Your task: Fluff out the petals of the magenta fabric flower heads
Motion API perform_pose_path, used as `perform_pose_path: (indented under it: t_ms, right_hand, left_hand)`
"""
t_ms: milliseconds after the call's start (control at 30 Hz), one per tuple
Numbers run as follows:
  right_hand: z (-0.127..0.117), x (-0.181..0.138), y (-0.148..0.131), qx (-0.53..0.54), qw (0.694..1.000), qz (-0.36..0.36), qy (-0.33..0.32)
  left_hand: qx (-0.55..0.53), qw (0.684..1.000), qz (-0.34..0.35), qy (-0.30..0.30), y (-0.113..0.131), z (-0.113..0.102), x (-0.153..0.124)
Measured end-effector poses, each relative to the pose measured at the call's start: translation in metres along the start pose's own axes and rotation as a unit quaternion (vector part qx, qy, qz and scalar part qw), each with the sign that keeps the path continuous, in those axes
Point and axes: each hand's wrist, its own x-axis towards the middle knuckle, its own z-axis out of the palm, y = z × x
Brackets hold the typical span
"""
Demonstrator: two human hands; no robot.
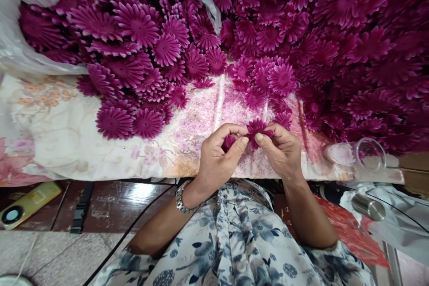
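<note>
Right now your left hand [217, 158] and right hand [283, 149] meet, both pinching one magenta fabric flower [257, 128] between them; your thumbs hide its lower petals. Another magenta piece [229, 142], tucked in your left palm, is mostly covered.

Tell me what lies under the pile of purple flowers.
A pale printed cloth shows under the pile of purple flowers, dusted pink at its edge. On the left, a clear plastic bag lies around some. Whatever is beneath the middle of the pile is covered.
</note>
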Motion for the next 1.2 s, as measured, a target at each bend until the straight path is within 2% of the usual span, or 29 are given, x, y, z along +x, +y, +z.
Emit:
perform_pose_path:
  t_ms: [100,200,300,400,500,633,733,800,867,933,1000,1100,1167,1200]
  right_hand:
    - [0.0,0.0,-0.003,-0.016,1.0,-0.022,-0.011]
    - [-0.001,0.001,-0.005,-0.018,0.999,-0.036,-0.029]
    - [-0.002,0.002,-0.004,0.005,0.998,-0.028,-0.05]
    - [-0.003,0.002,-0.002,0.049,0.994,-0.012,-0.092]
    - [-0.006,0.003,-0.001,0.06,0.991,-0.023,-0.118]
    - [-0.012,0.004,-0.003,0.031,0.992,-0.068,-0.104]
    - [-0.014,0.004,-0.003,0.002,0.991,-0.093,-0.093]
    - [-0.015,0.003,-0.002,-0.008,0.993,-0.094,-0.07]
    - [-0.019,0.003,-0.001,-0.02,0.996,-0.092,-0.005]
    - [-0.028,0.006,0.0,-0.077,0.989,-0.102,0.074]
    - [-0.041,0.012,0.001,-0.196,0.964,-0.125,0.131]
    - [-0.056,0.022,0.0,-0.376,0.893,-0.163,0.185]
    - [-0.056,0.023,-0.003,-0.416,0.867,-0.184,0.206]
    - [-0.053,0.021,-0.005,-0.411,0.866,-0.197,0.206]
  left_hand:
    - [0.035,0.999,0.033,-0.012,0.003,-0.001,0.0]
    - [0.028,0.997,0.047,-0.062,0.003,-0.002,0.003]
    - [-0.026,0.992,0.015,-0.119,0.0,-0.002,0.006]
    - [-0.097,0.986,-0.028,-0.132,-0.006,0.0,0.007]
    - [-0.158,0.98,-0.063,-0.104,-0.012,0.0,0.007]
    - [-0.179,0.981,-0.072,0.003,-0.017,-0.004,0.008]
    - [-0.177,0.981,-0.075,0.012,-0.018,-0.006,0.009]
    - [-0.207,0.974,-0.094,0.023,-0.018,-0.006,0.01]
    - [-0.24,0.963,-0.106,0.063,-0.017,-0.006,0.012]
    - [-0.252,0.958,-0.107,0.084,-0.015,-0.005,0.013]
    - [-0.251,0.959,-0.111,0.07,-0.013,-0.005,0.014]
    - [-0.254,0.957,-0.134,0.043,-0.009,-0.002,0.014]
    - [-0.256,0.954,-0.15,0.043,-0.008,0.0,0.014]
    - [-0.255,0.953,-0.156,0.043,-0.007,0.001,0.013]
